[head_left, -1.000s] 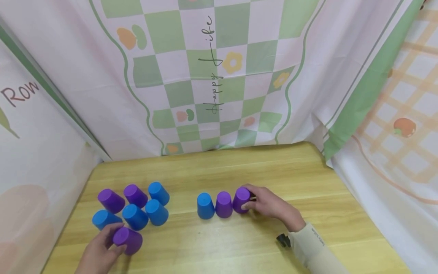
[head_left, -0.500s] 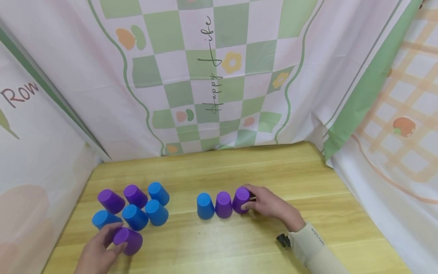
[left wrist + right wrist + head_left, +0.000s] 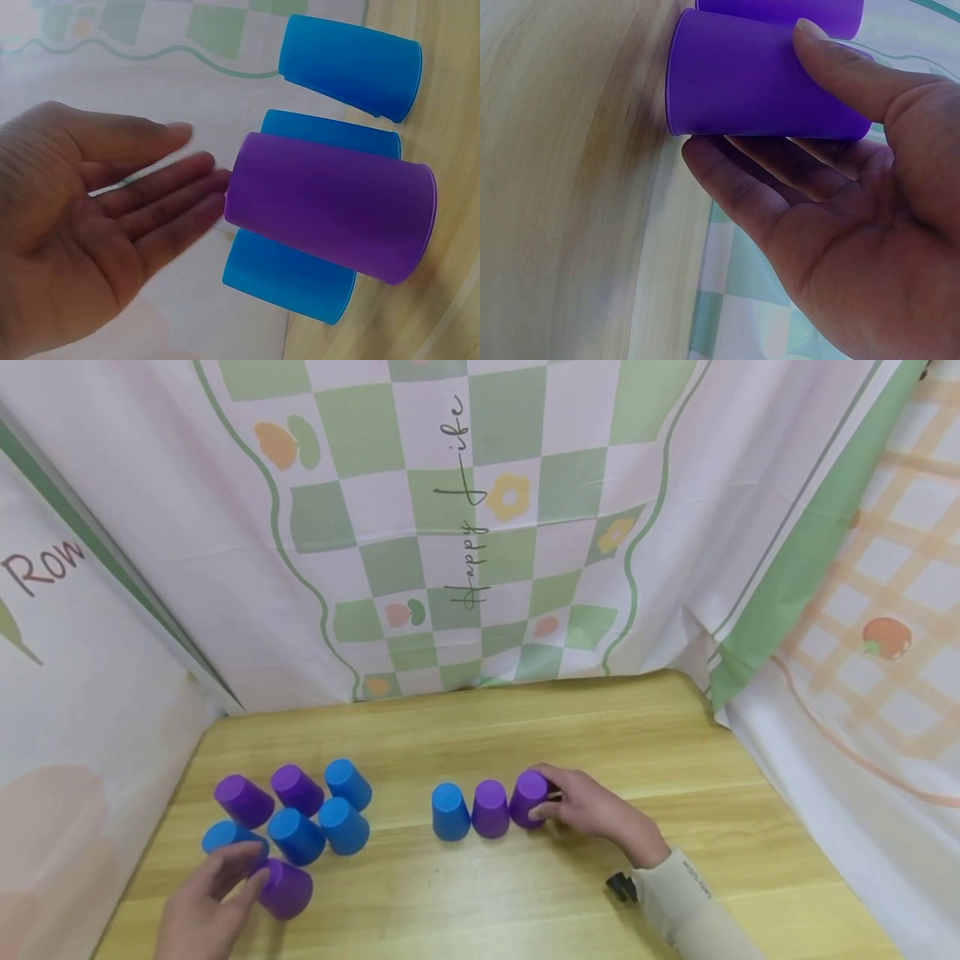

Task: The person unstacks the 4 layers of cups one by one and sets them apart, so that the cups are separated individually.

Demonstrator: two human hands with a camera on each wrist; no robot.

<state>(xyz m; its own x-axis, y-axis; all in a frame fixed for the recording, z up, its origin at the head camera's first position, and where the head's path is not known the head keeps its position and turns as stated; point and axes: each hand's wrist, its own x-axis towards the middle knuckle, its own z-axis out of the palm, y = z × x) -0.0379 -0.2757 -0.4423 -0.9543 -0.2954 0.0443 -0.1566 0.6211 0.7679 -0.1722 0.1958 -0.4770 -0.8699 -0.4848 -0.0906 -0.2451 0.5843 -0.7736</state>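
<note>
My left hand (image 3: 210,897) is spread beside the upside-down purple cup (image 3: 287,890) at the front left. In the left wrist view, the fingertips (image 3: 214,169) lie at that cup's closed end, and no finger wraps round it. Over on the right, my right hand (image 3: 588,802) grips another upside-down purple cup (image 3: 530,797) at the end of a short row. Its thumb (image 3: 840,64) presses one side while the fingers lie along the other, as the right wrist view shows. A purple cup (image 3: 491,810) and a blue cup (image 3: 450,812) complete this row.
Behind the left hand, upside-down cups stand in two rows: purple cups (image 3: 243,800) and blue cups (image 3: 296,835). The wooden table (image 3: 465,910) meets a printed curtain (image 3: 480,635) at its back edge. A small black object (image 3: 621,887) sits at the right sleeve.
My left hand has let go of the front purple cup and drawn slightly to the left, fingers apart from it. The right hand and its cup have stayed in place.
</note>
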